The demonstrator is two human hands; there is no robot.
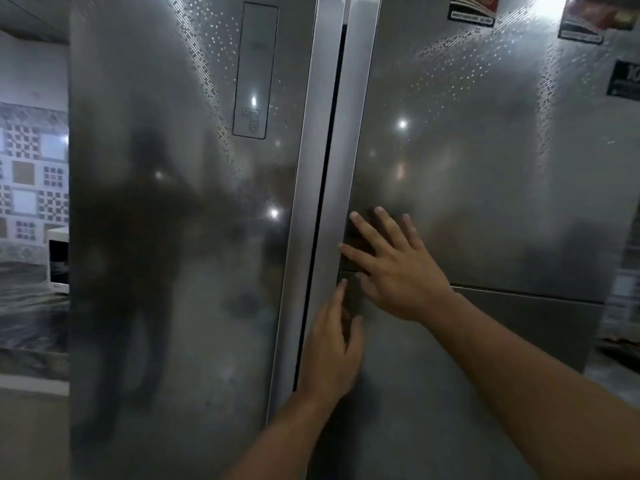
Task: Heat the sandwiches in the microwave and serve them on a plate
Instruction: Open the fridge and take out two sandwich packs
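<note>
Tall grey glossy side-by-side refrigerator filled nearly the whole view, both doors closed, dark seam between them running top to bottom. Speckled sheen and lamp glare across the steel; a slim control panel sat high on the left-hand door, stickers at the top of the right-hand door.

Far left, past the fridge edge: a marbled dark counter under a patterned tile wall, and on it a white microwave, only a sliver showing.

My right hand lay flat against the right-hand door beside the seam, fingers straight and spread, grip released, holding nothing. My left hand reached up just below it, forefinger out toward the door's recessed edge, the other fingers loosely bent; grasping nothing yet.

Progress, as I judged it: barely begun. Door not yet pulled, nothing heated, nothing plated. Opening, fetching, microwaving and serving all remained.

Sandwiches: not in view; presumably behind these doors, but I could not confirm. No plate seen. Handle recess was dim and partly covered by my fingers. Sticker text unreadable.
</note>
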